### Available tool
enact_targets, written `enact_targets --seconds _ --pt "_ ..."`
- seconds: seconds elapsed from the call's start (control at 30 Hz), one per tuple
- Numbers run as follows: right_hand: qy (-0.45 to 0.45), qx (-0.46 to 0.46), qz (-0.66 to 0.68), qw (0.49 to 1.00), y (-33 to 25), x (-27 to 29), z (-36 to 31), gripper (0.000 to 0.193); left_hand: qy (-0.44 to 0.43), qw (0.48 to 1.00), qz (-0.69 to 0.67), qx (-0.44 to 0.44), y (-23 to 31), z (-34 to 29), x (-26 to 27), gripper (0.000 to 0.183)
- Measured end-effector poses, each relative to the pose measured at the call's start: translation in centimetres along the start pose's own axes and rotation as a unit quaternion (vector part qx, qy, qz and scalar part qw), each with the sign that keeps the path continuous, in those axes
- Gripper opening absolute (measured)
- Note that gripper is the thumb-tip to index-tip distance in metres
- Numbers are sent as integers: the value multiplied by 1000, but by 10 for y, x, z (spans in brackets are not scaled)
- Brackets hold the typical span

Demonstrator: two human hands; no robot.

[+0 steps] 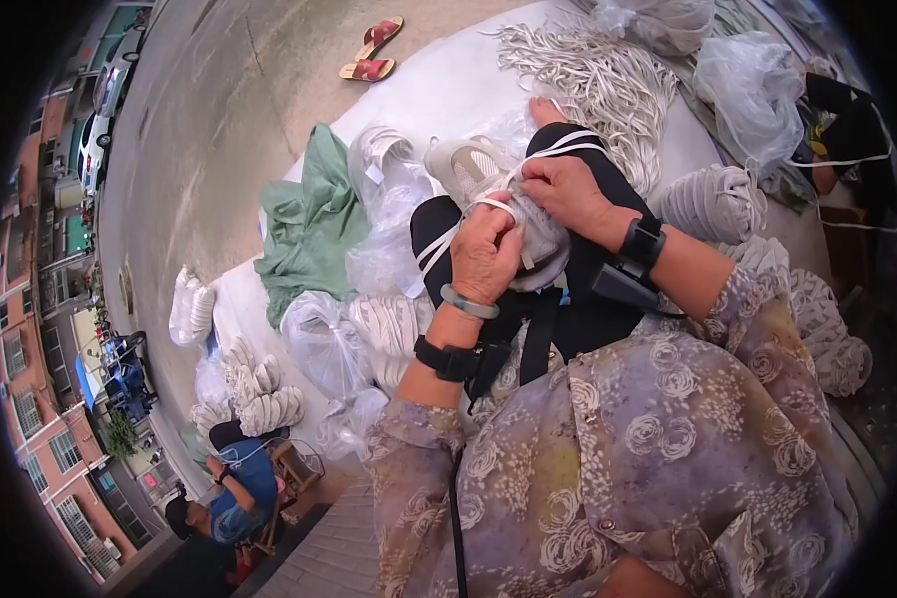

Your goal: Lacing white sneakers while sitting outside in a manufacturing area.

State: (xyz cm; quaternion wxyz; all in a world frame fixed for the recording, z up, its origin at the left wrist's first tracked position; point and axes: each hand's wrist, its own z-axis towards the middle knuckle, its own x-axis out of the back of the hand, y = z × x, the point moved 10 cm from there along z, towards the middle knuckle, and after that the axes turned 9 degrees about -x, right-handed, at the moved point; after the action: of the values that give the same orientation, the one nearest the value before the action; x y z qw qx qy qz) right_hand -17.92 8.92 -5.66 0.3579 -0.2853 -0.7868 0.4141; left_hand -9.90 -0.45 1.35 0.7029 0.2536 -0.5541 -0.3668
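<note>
A pale grey-white sneaker [543, 239] rests between my knees, its mesh collar pointing away from me. My left hand [485, 247] is closed over the near-left side of the shoe, fingers pinched on a flat white shoelace [439, 244] whose loose part trails over my left thigh. Across from it, my right hand [566, 194] pinches another stretch of white lace near the eyelets. That lace loops out over my dark right trouser leg [593, 149]. The hands nearly meet above the shoe, and my fingers hide part of the lacing.
A heap of white laces [608, 90] lies ahead on a white sheet [448, 90]. Stacked sneakers [713, 204] stand at right, more [384, 324] at left beside green cloth [314, 224] and plastic bags [752, 95]. Red sandals [374, 58] sit beyond. Another person [239, 493] sits lower left.
</note>
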Motion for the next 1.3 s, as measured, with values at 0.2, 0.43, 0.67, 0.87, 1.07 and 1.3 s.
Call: enact_targets --seconds 0.2,0.43,0.67,0.87,1.07,1.3 --pt "121 209 -171 955 -35 -1 -21 8 166 983 -56 60 -17 -27 37 4" --pt "98 166 -221 956 -37 1 -17 15 266 850 -368 267 -69 -67 23 9" --pt "49 430 -277 858 -84 -26 -66 8 278 844 -360 284 -80 -59 12 6" --pt "72 436 -356 823 -84 -42 -64 17 276 855 -339 278 -83 -59 9 7" --pt "76 419 -343 837 -80 -35 -60 30 225 879 -286 307 -86 -62 6 9" --pt "79 407 -324 850 -77 -31 -57 38 173 898 -246 321 -94 -55 3 11"
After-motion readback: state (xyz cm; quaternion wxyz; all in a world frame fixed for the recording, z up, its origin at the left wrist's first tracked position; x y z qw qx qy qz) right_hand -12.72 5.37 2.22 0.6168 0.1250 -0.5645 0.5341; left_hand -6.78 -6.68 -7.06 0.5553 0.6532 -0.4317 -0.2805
